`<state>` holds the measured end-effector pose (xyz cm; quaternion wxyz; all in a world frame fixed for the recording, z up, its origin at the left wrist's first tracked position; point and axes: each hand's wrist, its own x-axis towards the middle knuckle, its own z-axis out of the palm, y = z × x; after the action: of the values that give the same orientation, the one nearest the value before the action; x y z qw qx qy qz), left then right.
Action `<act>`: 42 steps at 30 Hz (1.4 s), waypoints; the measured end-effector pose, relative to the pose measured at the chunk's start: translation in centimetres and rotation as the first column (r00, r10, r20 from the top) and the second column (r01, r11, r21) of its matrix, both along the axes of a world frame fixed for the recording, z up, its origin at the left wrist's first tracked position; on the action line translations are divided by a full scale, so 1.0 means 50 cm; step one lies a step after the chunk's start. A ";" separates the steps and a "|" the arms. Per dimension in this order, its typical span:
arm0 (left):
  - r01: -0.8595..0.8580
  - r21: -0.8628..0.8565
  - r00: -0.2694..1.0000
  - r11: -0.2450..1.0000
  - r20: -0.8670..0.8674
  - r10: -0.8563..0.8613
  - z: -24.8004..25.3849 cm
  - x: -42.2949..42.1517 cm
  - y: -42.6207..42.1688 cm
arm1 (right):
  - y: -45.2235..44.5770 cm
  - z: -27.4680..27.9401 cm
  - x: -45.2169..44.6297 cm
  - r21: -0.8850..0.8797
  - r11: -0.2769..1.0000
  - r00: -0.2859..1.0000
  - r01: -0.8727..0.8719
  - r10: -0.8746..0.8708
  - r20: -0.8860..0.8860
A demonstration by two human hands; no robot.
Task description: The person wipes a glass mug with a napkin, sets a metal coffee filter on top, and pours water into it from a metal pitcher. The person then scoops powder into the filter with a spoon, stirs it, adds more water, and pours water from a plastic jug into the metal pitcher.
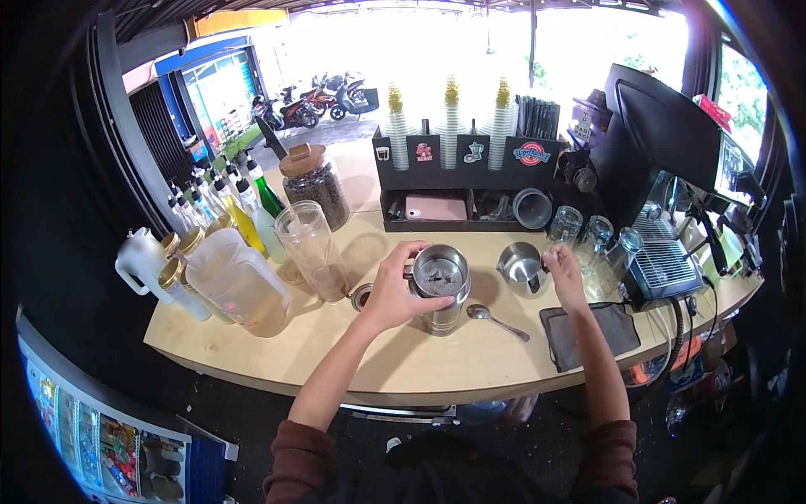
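Note:
My left hand (393, 288) is wrapped round a shiny metal cup (442, 267), thumb along its near side. Dark specks and a greyish surface show inside the cup, which appears to stand on a taller metal vessel (441, 322). To the right, a small steel pitcher (519, 259) rests on the counter, its handle towards me. My right hand (566, 273) is closed at the pitcher's right side, fingertips together by the handle. A spoon (497, 321) lies between the two hands, and a round metal lid-like piece (362, 296) sits partly behind my left hand.
A plastic jug (231, 281), a tall clear container (306, 244) and a jar of dark beans (315, 189) stand left. A black organiser (466, 155) with stacked cups is behind. Glasses (598, 231), a dark cloth (589, 336) and a machine's drip grate (663, 252) are right.

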<state>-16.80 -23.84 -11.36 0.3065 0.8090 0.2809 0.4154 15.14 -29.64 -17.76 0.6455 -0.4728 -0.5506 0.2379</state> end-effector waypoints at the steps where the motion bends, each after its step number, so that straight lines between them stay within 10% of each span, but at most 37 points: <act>1: 0.005 -0.002 1.000 1.000 -0.001 -0.005 -0.001 0.000 0.001 | -0.006 0.031 -0.012 0.000 1.000 1.000 0.003 -0.003 0.001; 15: 0.016 0.056 0.999 0.998 -0.040 -0.013 0.001 -0.003 0.007 | 0.013 0.295 -0.160 0.044 0.976 0.944 -0.214 0.195 0.266; 42: -0.026 0.125 0.996 0.992 -0.087 0.037 -0.012 -0.003 0.012 | 0.027 0.354 -0.241 0.027 0.983 0.824 -0.181 0.137 0.549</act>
<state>-16.95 -23.25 -11.95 0.2363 0.8397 0.2805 0.4005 3.11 -28.31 -0.08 0.4580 -0.4478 -0.7577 0.1250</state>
